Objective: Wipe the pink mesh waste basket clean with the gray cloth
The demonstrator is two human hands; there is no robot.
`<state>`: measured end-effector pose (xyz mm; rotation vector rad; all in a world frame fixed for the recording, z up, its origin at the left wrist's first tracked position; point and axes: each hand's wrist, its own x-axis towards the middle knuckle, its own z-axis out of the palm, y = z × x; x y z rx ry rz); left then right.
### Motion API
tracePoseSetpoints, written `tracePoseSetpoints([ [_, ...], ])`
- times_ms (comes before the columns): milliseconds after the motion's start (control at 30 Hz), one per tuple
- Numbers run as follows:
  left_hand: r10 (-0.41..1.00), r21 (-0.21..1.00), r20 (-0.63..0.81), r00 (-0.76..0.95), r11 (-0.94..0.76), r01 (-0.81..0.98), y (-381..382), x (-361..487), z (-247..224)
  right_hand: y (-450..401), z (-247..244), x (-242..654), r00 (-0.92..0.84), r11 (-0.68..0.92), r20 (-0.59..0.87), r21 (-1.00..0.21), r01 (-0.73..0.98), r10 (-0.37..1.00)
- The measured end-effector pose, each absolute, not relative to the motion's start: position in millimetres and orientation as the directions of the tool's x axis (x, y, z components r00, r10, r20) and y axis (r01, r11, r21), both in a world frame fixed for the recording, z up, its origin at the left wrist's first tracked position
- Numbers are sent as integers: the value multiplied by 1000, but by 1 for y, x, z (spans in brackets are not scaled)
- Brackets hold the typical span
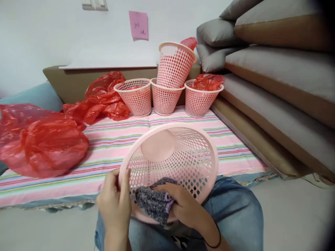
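Gripping the pink basket (183,153) rim, the left hand (115,204) steadies it while the right hand (183,205) clutches a grey cloth (154,202) inside.

One written sign shows — a pink sticky note (138,24) stuck on the white wall (52,31), upper middle of the frame. Handwritten on it is "301", with a further small scrawl below and to the right — too faint to make out. No other lettering, brand or number can be read anywhere.
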<state>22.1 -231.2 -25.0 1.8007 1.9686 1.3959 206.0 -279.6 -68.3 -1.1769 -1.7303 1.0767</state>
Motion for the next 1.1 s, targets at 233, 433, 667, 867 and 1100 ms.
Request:
tracePoseSetpoints([
  [233, 887, 609, 436, -154, -164, 776, -209, 31, 26, -282, -52, 217, -330, 267, 126, -864, 428, 936],
  [433, 910, 519, 413, -25, -213, 828, -195, 64, 44, -279, -50, 234, -315, 240, 100, -861, 447, 944],
  [667, 847, 514, 522, 98, -404, 757, -192, 65, 43, -271, -60, 264, -238, 152, -72, -584, 797, 969],
  [867, 869, 708, 474, 145, -474, 523, -197, 59, 33, -274, -67, 245, -194, 89, -159, -505, 859, 968],
  [1100, 889, 730, 419, 183, -450, 515, -199, 61, 31, -278, -88, 224, -233, 177, 56, -821, 543, 971],
])
